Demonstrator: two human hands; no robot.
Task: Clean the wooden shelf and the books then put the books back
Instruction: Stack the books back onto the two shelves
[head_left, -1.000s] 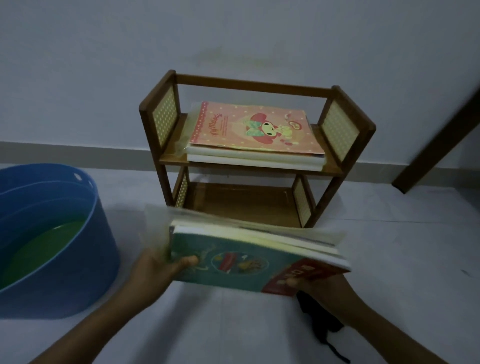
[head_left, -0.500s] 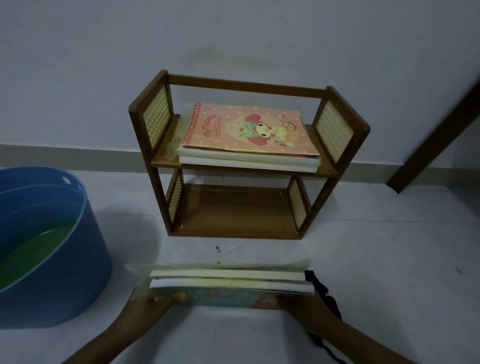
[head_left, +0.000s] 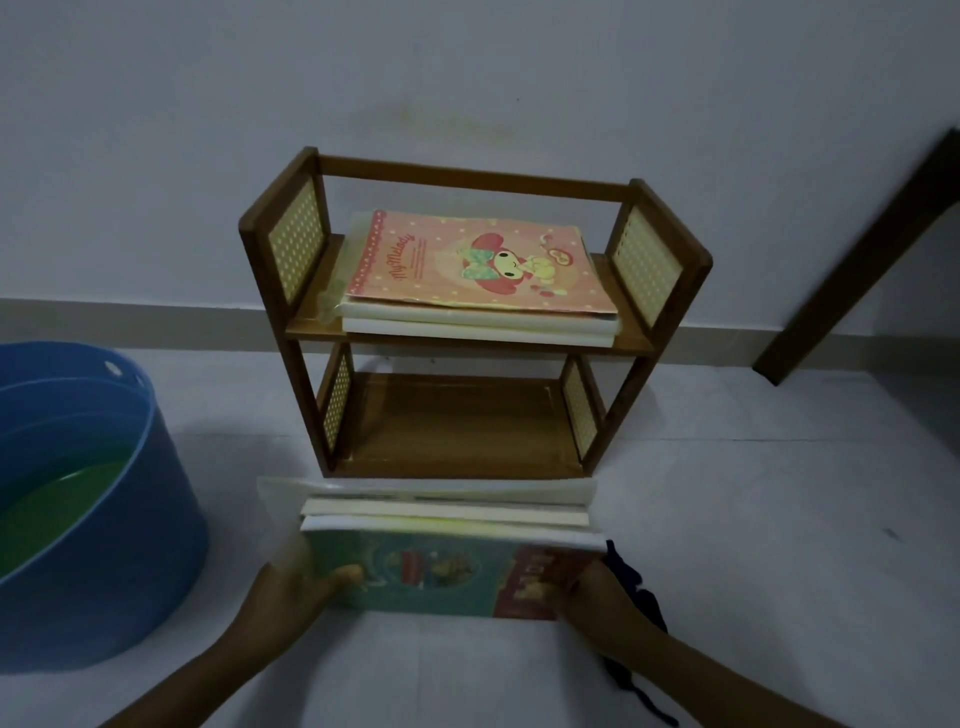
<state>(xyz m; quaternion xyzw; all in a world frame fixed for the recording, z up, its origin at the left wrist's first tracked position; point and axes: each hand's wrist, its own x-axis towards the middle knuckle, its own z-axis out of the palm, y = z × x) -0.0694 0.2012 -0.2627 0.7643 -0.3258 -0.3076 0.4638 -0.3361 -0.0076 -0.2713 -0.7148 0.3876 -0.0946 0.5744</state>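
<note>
The pale tiled floor (head_left: 727, 519) carries everything here, running back to a grey wall. At the floor's left edge stands a round blue plastic tub (head_left: 104, 545) with greenish water inside. Against the wall, mid-floor, stands the small two-tier brown wooden shelf (head_left: 467, 179) with woven cream side panels; its lower tier is bare, and its upper tier bears a flat pile of books topped by a pink cartoon-covered book (head_left: 478, 265). Just in front of the shelf's foot, a second stack of books with a teal-and-red cover (head_left: 436, 571) on top is held between both hands, level with the floor's near part. The left hand (head_left: 291, 592) clasps the stack's left end, thumb on the cover; the right hand (head_left: 597, 603) clasps the right end. A dark blue cloth (head_left: 639, 597) lies on the floor just behind the right hand, touching the stack's right corner.
</note>
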